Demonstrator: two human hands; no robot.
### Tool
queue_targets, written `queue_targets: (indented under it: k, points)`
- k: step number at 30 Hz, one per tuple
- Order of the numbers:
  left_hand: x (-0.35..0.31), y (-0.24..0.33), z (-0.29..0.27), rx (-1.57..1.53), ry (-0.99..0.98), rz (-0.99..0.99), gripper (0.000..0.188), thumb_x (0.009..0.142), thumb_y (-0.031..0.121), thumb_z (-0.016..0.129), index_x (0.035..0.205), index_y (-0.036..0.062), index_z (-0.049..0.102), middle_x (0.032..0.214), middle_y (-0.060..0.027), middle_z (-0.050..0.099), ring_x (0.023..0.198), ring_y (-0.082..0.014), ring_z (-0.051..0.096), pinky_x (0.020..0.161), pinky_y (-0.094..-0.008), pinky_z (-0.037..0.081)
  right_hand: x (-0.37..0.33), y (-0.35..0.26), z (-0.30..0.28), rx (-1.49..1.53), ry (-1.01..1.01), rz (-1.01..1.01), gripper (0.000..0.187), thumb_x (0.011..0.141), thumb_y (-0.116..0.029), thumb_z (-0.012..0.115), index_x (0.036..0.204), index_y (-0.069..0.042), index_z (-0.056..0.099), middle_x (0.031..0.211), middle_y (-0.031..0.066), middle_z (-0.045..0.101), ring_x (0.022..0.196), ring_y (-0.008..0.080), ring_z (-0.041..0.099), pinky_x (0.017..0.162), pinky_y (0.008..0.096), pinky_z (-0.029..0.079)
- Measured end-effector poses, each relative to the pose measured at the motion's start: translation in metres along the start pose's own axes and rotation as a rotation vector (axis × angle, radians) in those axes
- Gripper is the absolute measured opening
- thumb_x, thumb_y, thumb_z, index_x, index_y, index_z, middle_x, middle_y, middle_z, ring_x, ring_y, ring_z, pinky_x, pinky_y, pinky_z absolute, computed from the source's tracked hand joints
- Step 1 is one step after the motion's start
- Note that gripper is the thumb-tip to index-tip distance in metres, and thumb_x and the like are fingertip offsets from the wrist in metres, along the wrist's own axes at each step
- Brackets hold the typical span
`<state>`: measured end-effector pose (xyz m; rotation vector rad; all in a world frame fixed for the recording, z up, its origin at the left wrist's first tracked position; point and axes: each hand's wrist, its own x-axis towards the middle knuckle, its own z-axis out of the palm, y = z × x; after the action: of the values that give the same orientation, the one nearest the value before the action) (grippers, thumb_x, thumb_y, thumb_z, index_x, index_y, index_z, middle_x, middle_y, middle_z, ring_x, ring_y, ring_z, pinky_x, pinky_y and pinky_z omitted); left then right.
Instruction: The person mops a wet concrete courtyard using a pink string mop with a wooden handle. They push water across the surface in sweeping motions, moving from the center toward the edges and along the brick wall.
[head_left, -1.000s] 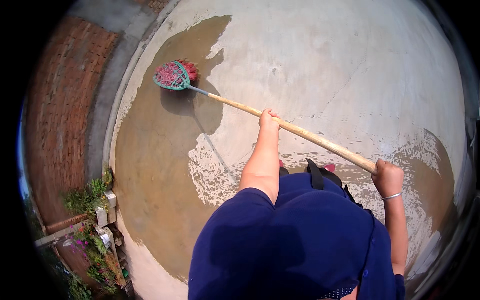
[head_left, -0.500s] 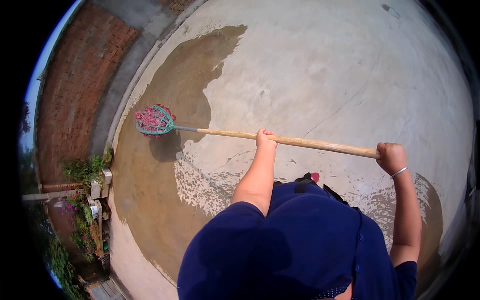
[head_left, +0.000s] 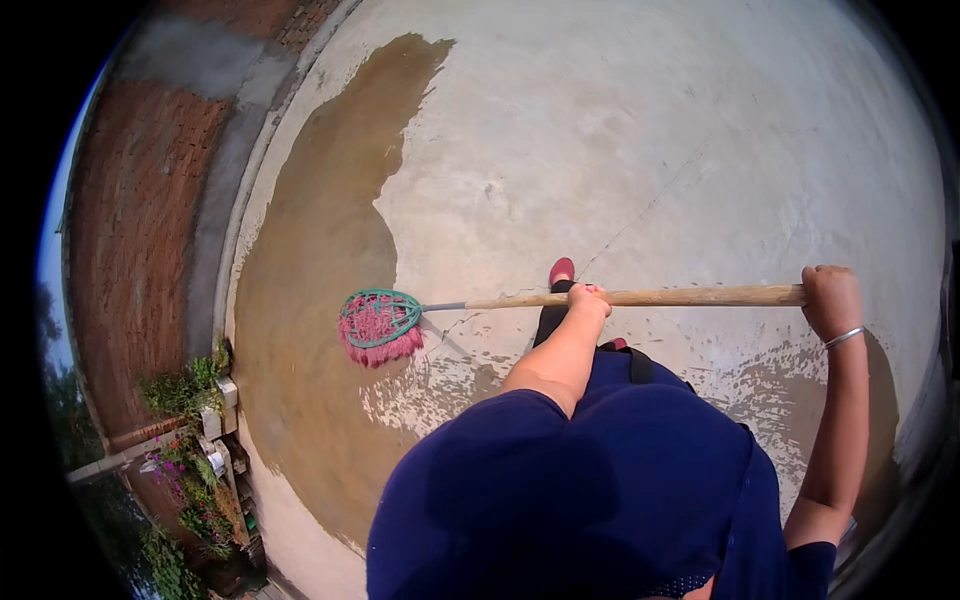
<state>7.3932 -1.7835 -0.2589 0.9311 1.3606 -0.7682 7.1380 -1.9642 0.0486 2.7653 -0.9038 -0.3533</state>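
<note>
A mop (head_left: pixel 385 345) with pink strands under a green lattice frame is at the left, over the edge of a wet patch. Its wooden handle (head_left: pixel 710 297) runs almost level across the view to the right. My left hand (head_left: pixel 590 297) is closed around the handle near its middle. Around the far right end of the handle my right hand (head_left: pixel 832 300) is wrapped, with a bracelet on that wrist. The strands spread toward the lower side; whether they press on the floor I cannot tell for sure.
Dark wet areas (head_left: pixel 310 220) mark the pale concrete floor (head_left: pixel 560 130). A brick wall (head_left: pixel 140 220) with a grey base curves along the left. Flowering plants (head_left: pixel 190 480) and blocks (head_left: pixel 212 422) stand at lower left. My red shoe (head_left: pixel 562 268) shows beyond my left forearm.
The mop head has come rightward and nearer to me, its strands now hanging out below the frame. Both hands have shifted right with the handle, and my shoe has come forward into view.
</note>
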Motion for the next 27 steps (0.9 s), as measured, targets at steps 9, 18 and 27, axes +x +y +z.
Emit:
queue_targets:
  k: [9, 18, 27]
  points:
    - [0.031, 0.065, 0.159, 0.274, -0.219, 0.065, 0.015, 0.081, 0.013, 0.050, 0.071, 0.0094, 0.039, 0.057, -0.0008, 0.040, 0.045, -0.0137, 0.041, 0.045, -0.0288, 0.040, 0.019, -0.078, -0.007, 0.043, 0.033, 0.315, 0.015, 0.064, -0.008, 0.060, 0.063, -0.008, 0.045, 0.058, 0.0091, 0.050, 0.053, 0.0273, 0.054, 0.049, 0.0378, 0.043]
    - [-0.035, 0.152, 0.311, 0.224, -0.483, 0.207, 0.015, 0.076, 0.005, 0.054, 0.071, 0.0078, 0.041, 0.057, -0.0028, 0.042, 0.045, -0.0157, 0.044, 0.043, -0.0334, 0.040, 0.143, -0.062, -0.013, 0.207, 0.083, 0.240, 0.012, 0.063, -0.009, 0.060, 0.061, -0.008, 0.047, 0.056, 0.0095, 0.052, 0.050, 0.0286, 0.054, 0.046, 0.0383, 0.043]
    - [-0.045, 0.223, 0.310, -0.021, -0.420, 0.333, 0.018, 0.078, 0.007, 0.054, 0.067, 0.0097, 0.039, 0.056, 0.0004, 0.040, 0.046, -0.0121, 0.042, 0.045, -0.0287, 0.040, 0.244, -0.035, 0.008, 0.223, 0.111, 0.037, 0.009, 0.065, -0.012, 0.061, 0.063, -0.009, 0.052, 0.057, 0.0098, 0.055, 0.052, 0.0285, 0.055, 0.049, 0.0391, 0.044]
